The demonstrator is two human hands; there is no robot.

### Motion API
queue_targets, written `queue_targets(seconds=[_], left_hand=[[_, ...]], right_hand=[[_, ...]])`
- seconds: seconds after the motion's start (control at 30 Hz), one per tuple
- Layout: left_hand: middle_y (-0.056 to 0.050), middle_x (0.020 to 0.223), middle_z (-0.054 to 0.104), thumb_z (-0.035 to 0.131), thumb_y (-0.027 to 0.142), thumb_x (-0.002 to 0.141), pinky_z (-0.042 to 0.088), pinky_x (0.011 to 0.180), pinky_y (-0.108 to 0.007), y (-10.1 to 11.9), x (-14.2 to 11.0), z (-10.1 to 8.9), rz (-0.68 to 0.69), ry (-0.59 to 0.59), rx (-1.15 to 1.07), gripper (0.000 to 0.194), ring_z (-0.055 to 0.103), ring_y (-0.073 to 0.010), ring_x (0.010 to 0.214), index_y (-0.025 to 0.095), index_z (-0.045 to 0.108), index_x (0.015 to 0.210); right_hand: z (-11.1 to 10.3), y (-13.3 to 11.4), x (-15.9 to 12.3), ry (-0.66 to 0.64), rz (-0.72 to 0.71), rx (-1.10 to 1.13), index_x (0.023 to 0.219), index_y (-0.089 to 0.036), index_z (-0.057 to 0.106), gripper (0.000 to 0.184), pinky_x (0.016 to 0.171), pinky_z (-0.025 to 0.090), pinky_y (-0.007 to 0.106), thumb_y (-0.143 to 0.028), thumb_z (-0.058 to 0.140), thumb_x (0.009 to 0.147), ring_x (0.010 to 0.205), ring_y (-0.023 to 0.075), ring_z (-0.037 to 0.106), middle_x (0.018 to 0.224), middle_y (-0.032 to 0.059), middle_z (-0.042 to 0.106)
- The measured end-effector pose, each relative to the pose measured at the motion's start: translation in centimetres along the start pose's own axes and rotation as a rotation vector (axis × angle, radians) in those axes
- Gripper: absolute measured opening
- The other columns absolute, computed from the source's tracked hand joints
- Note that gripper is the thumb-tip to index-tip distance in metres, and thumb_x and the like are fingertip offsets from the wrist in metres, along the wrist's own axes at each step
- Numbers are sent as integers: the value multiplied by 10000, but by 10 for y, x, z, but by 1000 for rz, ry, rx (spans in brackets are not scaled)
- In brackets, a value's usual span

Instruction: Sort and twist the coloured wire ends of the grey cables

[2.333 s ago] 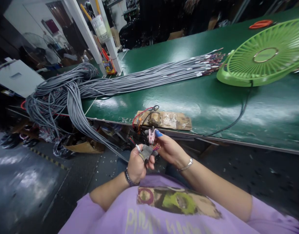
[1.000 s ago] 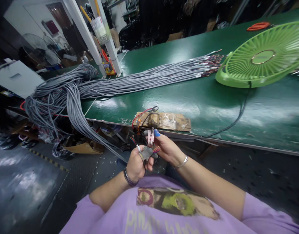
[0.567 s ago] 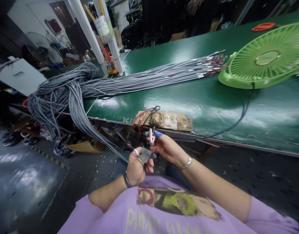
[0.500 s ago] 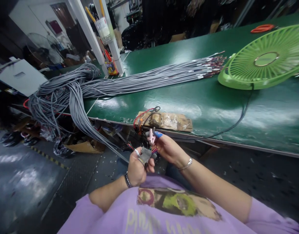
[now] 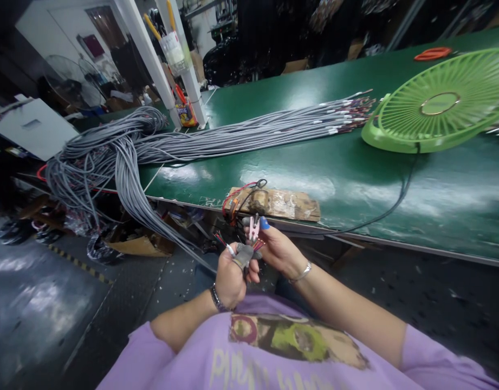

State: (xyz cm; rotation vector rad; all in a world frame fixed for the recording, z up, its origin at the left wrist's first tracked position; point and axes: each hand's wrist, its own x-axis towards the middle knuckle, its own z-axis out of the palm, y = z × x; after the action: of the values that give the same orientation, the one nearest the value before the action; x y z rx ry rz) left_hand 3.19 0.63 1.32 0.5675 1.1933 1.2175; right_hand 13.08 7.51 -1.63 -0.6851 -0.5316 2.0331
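The left hand (image 5: 229,275) grips coloured wires (image 5: 259,245) beside the right hand (image 5: 278,248), whose grip pinches a pink clip (image 5: 254,228) near the desk (image 5: 367,179).

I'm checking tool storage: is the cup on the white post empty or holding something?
Holding something: yellow handles stick up from the cup on the white post.

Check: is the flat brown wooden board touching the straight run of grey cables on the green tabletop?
Apart. The head view shows a bare strip of green tabletop between the wooden board and the grey cables.
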Motion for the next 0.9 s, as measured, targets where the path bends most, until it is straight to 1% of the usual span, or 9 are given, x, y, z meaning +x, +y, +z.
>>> queue_targets(seconds=[0.1,0.23,0.33,0.43,0.5,0.6,0.77,0.83,0.9], left_hand=[[42,429,553,756,526,555,236,314,-161,-1,0,0,-11,3,24,449,445,-62,282,183,470,605],[49,421,543,751,561,550,239,307,-165,-2,-2,-3,4,-1,42,466,437,-63,276,185,483,616],[43,434,556,744,575,572,258,310,-169,-7,-4,-10,7,-21,74,466,456,-70,289,185,495,629],[36,446,570,737,581,601,284,320,-172,-12,-7,-19,13,-45,153,465,471,-73,302,186,492,622],[28,460,582,729,566,631,300,334,-174,-14,-8,-23,20,-70,220,449,487,-74,315,184,492,622],[19,476,600,730,525,648,324,355,-177,-16,-7,-26,-7,-129,303,415,514,-82,336,184,493,648],[1,470,617,771,484,578,384,362,-198,-13,-4,-25,-219,-341,411,396,556,-121,357,172,542,660],[-10,457,612,760,498,587,386,356,-199,-12,-3,-25,-251,-379,414,393,562,-127,359,170,544,604],[-18,455,613,738,524,612,379,349,-194,-11,-1,-27,-221,-338,382,405,568,-128,361,171,542,580]], right_hand=[[-1,3,1,11,-2,11,742,-212,685,318,646,494,296,-514,767,685,675,181,590,686,25,676],[-8,5,-2,-43,41,2,759,-212,673,418,614,475,268,-628,676,719,640,150,565,727,29,671],[-15,1,-9,-117,116,-131,778,-188,664,529,596,456,258,-709,638,690,621,135,550,726,38,655],[-17,-9,-19,-187,161,-356,728,-165,633,573,578,426,253,-723,688,611,601,126,530,673,21,618],[-15,-16,-24,-217,141,-524,701,-157,615,549,577,403,245,-678,741,581,589,110,501,648,-5,591],[-7,-25,-29,-279,92,-752,655,-154,580,506,570,384,240,-629,748,607,571,93,454,613,-30,549],[1,-27,-32,-439,-27,-1081,615,-162,569,393,536,364,235,-523,670,737,559,99,434,590,-28,522],[0,-26,-33,-442,-95,-1127,619,-168,585,354,570,390,244,-484,656,761,593,114,474,615,-14,556],[-6,-24,-34,-366,-128,-1073,674,-169,623,335,614,423,259,-488,641,776,629,131,512,654,-1,596]])
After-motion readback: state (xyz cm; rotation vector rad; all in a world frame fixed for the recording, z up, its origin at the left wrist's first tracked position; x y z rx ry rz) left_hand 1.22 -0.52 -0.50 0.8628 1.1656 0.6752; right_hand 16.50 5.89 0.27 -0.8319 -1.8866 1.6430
